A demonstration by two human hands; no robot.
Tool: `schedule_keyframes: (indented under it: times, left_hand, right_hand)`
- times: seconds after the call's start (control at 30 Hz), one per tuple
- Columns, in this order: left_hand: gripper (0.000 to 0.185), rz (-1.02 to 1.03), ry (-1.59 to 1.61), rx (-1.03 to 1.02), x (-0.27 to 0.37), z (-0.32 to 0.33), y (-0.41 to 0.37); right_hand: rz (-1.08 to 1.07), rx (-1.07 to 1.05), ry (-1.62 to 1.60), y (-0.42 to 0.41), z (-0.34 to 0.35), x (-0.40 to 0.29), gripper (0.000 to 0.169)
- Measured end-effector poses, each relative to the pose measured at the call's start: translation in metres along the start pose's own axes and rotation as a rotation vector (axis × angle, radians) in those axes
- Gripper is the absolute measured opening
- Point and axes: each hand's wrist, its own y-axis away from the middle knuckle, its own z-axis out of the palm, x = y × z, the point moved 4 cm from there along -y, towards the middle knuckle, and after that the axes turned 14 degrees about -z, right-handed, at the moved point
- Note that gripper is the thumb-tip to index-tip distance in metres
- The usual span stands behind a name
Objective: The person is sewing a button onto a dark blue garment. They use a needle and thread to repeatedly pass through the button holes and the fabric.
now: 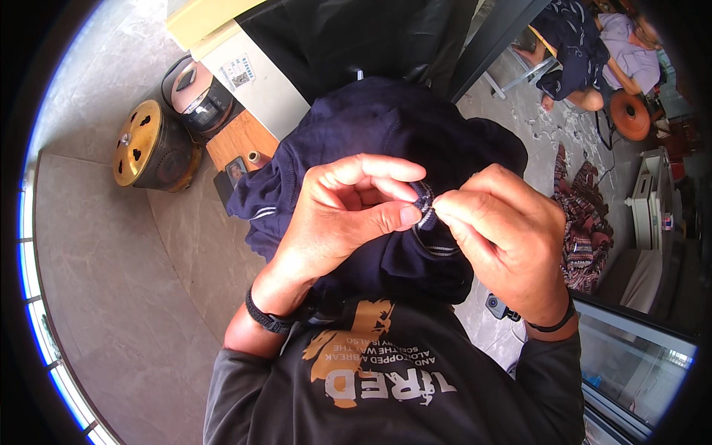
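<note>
A navy knit garment with pale stripes lies bunched in front of me, across my lap. Between the thumb and fingers of my left hand is its striped knit edge, raised above the rest of the cloth. My right hand meets that edge from the other side, thumb and forefinger pinched together. A thin needle-like item shows at those fingertips; it is too fine to tell whether it is needle or thread.
Left stand a brass-lidded pot, a rice cooker, a thread cone and a phone on a wooden board. Right are a patterned knit heap, a small camera, thread scraps and a seated person with dark cloth.
</note>
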Motion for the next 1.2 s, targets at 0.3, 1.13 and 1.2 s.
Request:
schedule_keyframes:
  times: [0.3,1.13,1.2]
  left_hand:
    - [0.034,0.007,-0.035,0.031,0.0008,0.0026,-0.0002]
    - [0.025,-0.015,-0.005,-0.033,-0.0015,0.0029,-0.0018]
    - [0.025,-0.022,0.003,-0.024,-0.0029,0.0016,-0.0023]
  right_hand:
    - [0.015,-0.057,0.073,-0.0002,0.0012,-0.003,0.014]
    - [-0.095,-0.016,0.108,-0.0019,0.0009,-0.001,0.018]
    - [-0.082,-0.008,0.105,-0.0004,0.0007,0.0006,0.018]
